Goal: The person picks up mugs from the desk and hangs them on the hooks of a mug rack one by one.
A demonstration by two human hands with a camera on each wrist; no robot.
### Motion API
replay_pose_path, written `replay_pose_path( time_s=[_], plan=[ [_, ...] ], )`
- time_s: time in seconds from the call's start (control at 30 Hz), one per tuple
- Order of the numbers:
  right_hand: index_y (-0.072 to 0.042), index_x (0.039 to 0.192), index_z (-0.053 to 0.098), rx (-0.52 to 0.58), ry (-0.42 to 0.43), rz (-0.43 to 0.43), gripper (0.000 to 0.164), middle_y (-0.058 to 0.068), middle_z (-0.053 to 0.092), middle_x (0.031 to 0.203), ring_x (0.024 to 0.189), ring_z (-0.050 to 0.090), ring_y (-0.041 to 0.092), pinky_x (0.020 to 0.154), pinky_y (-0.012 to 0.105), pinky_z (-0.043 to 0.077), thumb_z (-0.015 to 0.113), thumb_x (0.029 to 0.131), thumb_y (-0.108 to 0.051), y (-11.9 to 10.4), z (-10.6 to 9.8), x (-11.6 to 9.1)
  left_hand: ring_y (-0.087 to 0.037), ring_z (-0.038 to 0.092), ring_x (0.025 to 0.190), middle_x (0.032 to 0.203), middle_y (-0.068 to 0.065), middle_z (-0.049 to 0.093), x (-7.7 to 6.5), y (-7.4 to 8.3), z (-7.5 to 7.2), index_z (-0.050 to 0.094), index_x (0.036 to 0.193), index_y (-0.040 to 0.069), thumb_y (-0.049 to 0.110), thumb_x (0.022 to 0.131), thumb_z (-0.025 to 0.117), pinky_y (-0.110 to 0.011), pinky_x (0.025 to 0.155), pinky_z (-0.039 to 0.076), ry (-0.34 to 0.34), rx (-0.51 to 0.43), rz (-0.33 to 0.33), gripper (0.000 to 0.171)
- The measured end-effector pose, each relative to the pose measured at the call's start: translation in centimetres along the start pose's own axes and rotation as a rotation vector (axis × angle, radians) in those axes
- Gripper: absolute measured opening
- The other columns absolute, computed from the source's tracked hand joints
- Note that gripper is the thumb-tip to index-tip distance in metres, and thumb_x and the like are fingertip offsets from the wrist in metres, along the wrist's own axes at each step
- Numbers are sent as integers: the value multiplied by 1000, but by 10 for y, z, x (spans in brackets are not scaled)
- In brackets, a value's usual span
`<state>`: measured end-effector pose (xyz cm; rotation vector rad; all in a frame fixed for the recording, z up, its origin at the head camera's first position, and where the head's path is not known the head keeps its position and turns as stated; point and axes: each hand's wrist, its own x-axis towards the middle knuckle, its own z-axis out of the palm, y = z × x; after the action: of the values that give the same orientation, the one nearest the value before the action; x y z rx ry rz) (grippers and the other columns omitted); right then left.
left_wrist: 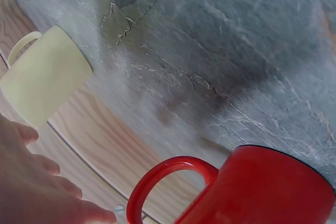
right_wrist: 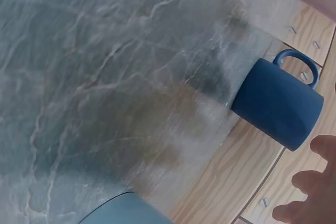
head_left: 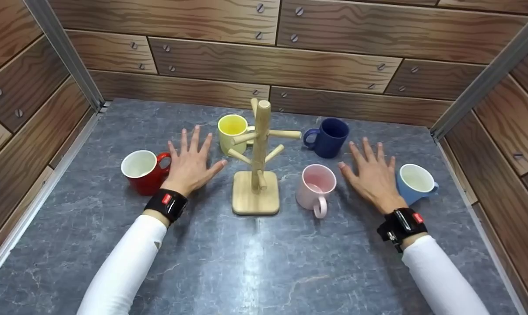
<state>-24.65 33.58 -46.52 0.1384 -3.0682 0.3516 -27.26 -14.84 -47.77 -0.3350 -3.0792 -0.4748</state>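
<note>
My left hand [head_left: 188,166] is spread with straight fingers over the table, between the red mug [head_left: 146,173] and the yellow mug [head_left: 233,134]. The red mug's handle points toward that hand; in the left wrist view the red mug [left_wrist: 268,192] looms large near the fingers. On the other side, my right hand [head_left: 371,175] lies palm down, fingers apart, between the pink mug [head_left: 310,194] and the light blue mug [head_left: 410,192]. Beyond its fingertips stands the dark blue mug [head_left: 332,139]. Neither hand holds anything. A wooden mug tree [head_left: 258,153] stands bare between the hands.
The grey marbled table [head_left: 229,267] is enclosed by wood-patterned panels [head_left: 229,57] at the back and both sides. Metal posts [head_left: 67,52] rise at the back corners. The mug tree's pegs stick out in several directions, one overlapping the yellow mug's handle in the head view.
</note>
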Motion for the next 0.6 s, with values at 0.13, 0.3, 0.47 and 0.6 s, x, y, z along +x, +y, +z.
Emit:
replay_pose_path(
  time_s=[0.13, 0.3, 0.47, 0.6],
  plan=[
    [-12, 184, 37, 16, 25, -15, 81, 29, 21, 194, 177, 15, 69, 137, 95, 14, 54, 119, -56, -6, -5, -5, -62, 1, 182, 197, -28, 7, -2, 1, -1, 29, 187, 10, 65, 115, 60, -92, 140, 3, 0, -3, -3, 96],
    [-14, 185, 34, 51, 1, -32, 80, 28, 18, 195, 179, 11, 66, 139, 93, 10, 53, 120, -56, -20, -11, -13, -63, 2, 182, 197, -28, 7, -4, 1, -1, 30, 186, 9, 66, 115, 61, -92, 140, 5, -1, -7, 3, 96],
    [-15, 185, 35, 75, -2, -71, 79, 27, 19, 195, 180, 10, 65, 140, 91, 9, 55, 120, -56, -36, -15, -20, -64, 4, 181, 197, -29, 9, -6, 3, -2, 31, 186, 8, 65, 115, 61, -93, 139, 6, 3, -9, 16, 95],
    [-16, 185, 36, 89, -13, -106, 79, 25, 19, 195, 180, 10, 63, 141, 90, 9, 56, 119, -55, -49, -17, -24, -63, 4, 181, 197, -28, 8, -8, 4, -2, 30, 186, 9, 65, 115, 61, -93, 139, 6, -1, -10, 18, 95]
  ],
)
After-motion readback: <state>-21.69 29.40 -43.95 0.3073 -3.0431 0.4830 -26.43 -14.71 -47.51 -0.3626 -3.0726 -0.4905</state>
